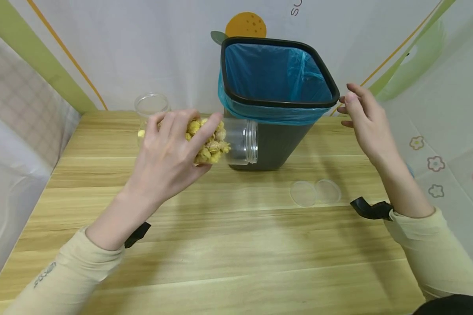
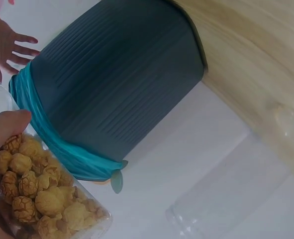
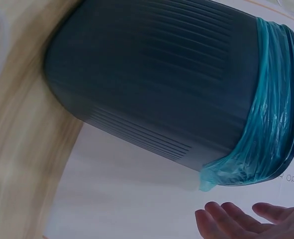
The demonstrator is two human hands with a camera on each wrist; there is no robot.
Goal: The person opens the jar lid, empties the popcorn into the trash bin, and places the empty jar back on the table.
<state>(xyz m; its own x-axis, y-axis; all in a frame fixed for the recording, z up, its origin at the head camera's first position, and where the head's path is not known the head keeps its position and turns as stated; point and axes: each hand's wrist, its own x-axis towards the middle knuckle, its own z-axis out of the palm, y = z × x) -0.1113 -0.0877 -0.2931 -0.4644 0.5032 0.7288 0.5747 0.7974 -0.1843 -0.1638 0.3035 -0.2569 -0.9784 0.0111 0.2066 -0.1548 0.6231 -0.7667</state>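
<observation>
My left hand (image 1: pixel 169 148) grips a clear plastic jar (image 1: pixel 238 142) of yellow popcorn (image 1: pixel 213 144), fingers and thumb around its body. The jar lies tipped nearly sideways in the air, its uncapped mouth pointing right, in front of the bin in the head view. In the left wrist view, caramel-streaked popcorn (image 2: pixel 47 199) sits packed toward the jar's base. A dark bin (image 1: pixel 276 144), lined with a blue bag (image 1: pixel 256 70), stands at the back of the table. Just off the bin's right rim, my right hand (image 1: pixel 368 120) hovers with relaxed, bent fingers and holds nothing.
A second clear jar (image 1: pixel 151 105) stands upright at the back left, partly hidden behind my left hand. Two clear round lids, a left lid (image 1: pixel 303 194) and a right lid (image 1: pixel 328 191), lie side by side on the wooden table (image 1: pixel 236 262). Printed curtains (image 1: pixel 142 52) hang behind.
</observation>
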